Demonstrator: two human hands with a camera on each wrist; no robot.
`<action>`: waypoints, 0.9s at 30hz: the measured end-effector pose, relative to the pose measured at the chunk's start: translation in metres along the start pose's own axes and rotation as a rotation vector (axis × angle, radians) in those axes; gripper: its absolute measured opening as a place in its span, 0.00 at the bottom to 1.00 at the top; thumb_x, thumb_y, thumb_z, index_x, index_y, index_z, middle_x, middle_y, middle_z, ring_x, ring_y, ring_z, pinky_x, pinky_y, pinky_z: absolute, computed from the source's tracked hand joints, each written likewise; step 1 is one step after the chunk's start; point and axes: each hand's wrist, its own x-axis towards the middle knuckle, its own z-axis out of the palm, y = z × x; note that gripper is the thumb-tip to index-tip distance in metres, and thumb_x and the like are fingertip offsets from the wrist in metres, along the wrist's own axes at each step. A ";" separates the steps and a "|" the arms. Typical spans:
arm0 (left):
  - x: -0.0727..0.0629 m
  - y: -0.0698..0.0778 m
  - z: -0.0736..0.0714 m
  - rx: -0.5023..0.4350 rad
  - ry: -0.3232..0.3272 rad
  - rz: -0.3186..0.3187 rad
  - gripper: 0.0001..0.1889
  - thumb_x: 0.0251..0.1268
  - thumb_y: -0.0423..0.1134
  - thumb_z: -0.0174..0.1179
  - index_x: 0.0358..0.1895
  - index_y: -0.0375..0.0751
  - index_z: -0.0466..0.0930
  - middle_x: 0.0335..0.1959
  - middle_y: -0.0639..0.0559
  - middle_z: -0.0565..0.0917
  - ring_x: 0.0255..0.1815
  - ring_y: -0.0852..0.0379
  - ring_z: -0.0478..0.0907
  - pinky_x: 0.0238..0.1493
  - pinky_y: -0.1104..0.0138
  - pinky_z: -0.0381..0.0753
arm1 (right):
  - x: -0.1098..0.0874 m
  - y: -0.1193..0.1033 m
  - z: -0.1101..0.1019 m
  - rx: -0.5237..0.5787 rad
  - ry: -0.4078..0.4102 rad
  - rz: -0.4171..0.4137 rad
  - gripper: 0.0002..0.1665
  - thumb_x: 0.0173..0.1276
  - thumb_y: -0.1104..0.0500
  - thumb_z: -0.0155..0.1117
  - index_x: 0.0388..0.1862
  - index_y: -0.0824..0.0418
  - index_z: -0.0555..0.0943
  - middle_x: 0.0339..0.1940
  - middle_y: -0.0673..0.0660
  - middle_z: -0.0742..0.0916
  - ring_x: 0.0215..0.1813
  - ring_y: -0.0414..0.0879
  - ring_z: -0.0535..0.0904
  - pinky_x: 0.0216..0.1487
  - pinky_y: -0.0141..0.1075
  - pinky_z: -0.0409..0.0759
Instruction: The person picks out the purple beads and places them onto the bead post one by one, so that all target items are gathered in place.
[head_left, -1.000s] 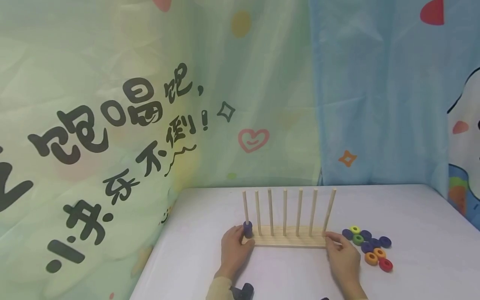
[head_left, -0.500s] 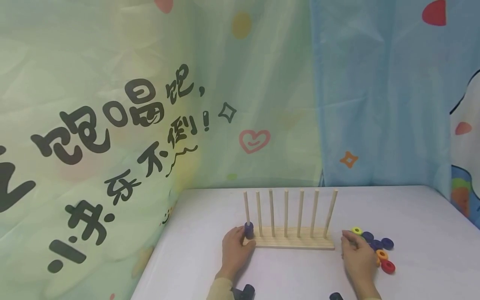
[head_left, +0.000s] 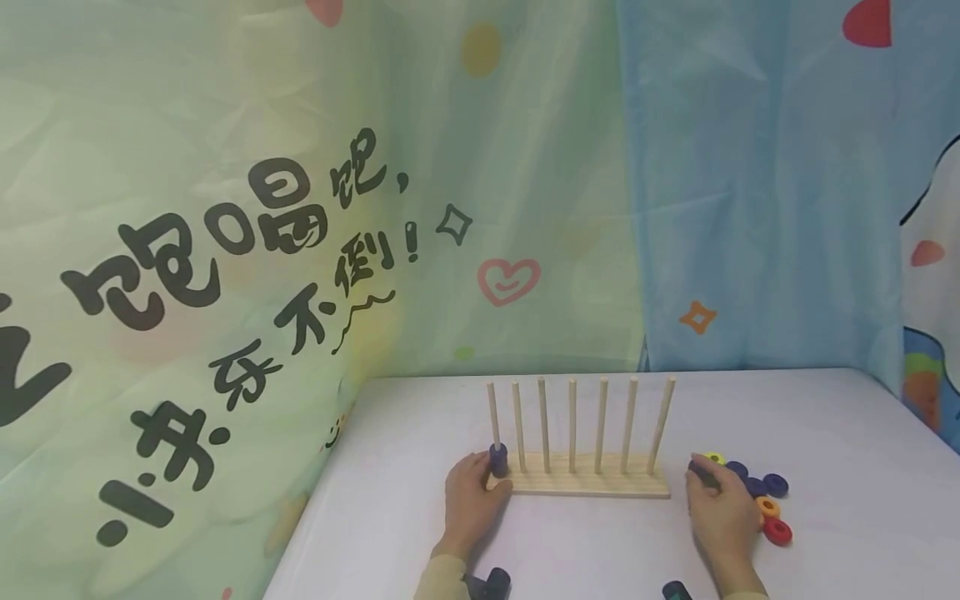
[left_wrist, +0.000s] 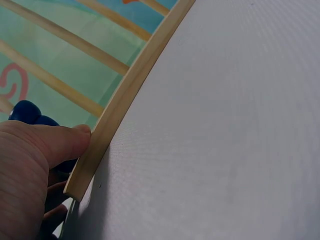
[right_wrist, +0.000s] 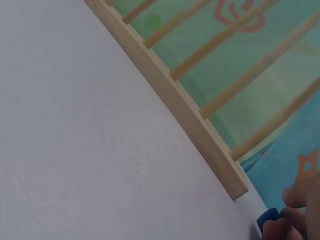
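Note:
A wooden peg stand [head_left: 585, 482], a pale board with a row of several upright pegs, stands on the white table. Dark blue rings [head_left: 498, 460] are stacked on its leftmost peg. My left hand [head_left: 472, 504] grips the left end of the board; in the left wrist view the thumb [left_wrist: 65, 142] presses the front edge and the other fingers reach behind. To the right of the stand, my right hand [head_left: 722, 512] pinches a dark blue ring [head_left: 702, 473] low over the table. That ring [right_wrist: 269, 218] peeks out between the fingertips in the right wrist view.
Loose rings lie right of and partly behind my right hand: a yellow ring [head_left: 716, 458], several dark blue rings [head_left: 776, 485], an orange ring [head_left: 768, 506] and a red ring [head_left: 777, 532]. Printed curtains [head_left: 510, 192] hang behind the table [head_left: 585, 550].
My right hand has let go of the board's right end and moved right to the loose rings, where it now pinches a dark blue one. My left hand stays on the board.

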 end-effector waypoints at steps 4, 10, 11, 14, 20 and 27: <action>-0.001 0.001 -0.001 0.018 0.011 0.008 0.24 0.54 0.42 0.68 0.55 0.39 0.82 0.53 0.47 0.83 0.62 0.43 0.74 0.68 0.47 0.64 | -0.002 0.000 0.002 0.001 -0.045 -0.001 0.19 0.63 0.64 0.65 0.54 0.61 0.83 0.54 0.65 0.84 0.42 0.55 0.78 0.48 0.50 0.62; -0.002 0.004 -0.002 0.011 0.002 -0.006 0.25 0.54 0.43 0.69 0.56 0.37 0.81 0.55 0.45 0.82 0.63 0.41 0.73 0.69 0.46 0.63 | 0.002 0.002 -0.001 0.000 -0.134 -0.014 0.23 0.64 0.66 0.63 0.59 0.61 0.80 0.62 0.65 0.80 0.62 0.65 0.74 0.65 0.59 0.65; -0.002 0.004 -0.002 0.009 -0.002 -0.010 0.25 0.54 0.43 0.69 0.56 0.37 0.81 0.55 0.45 0.82 0.63 0.42 0.72 0.69 0.46 0.63 | 0.002 0.002 -0.001 -0.001 -0.141 -0.021 0.23 0.64 0.67 0.63 0.59 0.61 0.79 0.63 0.65 0.80 0.65 0.66 0.73 0.66 0.59 0.66; -0.001 0.003 -0.001 0.004 -0.009 -0.016 0.25 0.55 0.43 0.69 0.57 0.37 0.80 0.56 0.45 0.82 0.64 0.42 0.72 0.70 0.46 0.62 | 0.003 0.001 -0.002 -0.015 -0.144 -0.028 0.23 0.63 0.67 0.63 0.59 0.61 0.79 0.62 0.66 0.80 0.62 0.65 0.75 0.62 0.58 0.69; 0.001 0.003 0.001 -0.011 -0.023 -0.035 0.25 0.56 0.44 0.68 0.58 0.40 0.80 0.56 0.48 0.81 0.65 0.44 0.71 0.71 0.47 0.60 | 0.004 0.003 -0.001 -0.058 -0.127 0.009 0.23 0.64 0.65 0.63 0.59 0.62 0.79 0.54 0.67 0.81 0.35 0.54 0.78 0.38 0.44 0.68; 0.000 0.003 0.000 -0.002 -0.028 -0.042 0.24 0.56 0.44 0.68 0.58 0.43 0.80 0.56 0.50 0.82 0.65 0.45 0.71 0.71 0.47 0.60 | 0.004 0.003 -0.002 -0.065 -0.132 0.057 0.21 0.66 0.64 0.60 0.59 0.64 0.78 0.52 0.68 0.78 0.22 0.48 0.78 0.38 0.43 0.66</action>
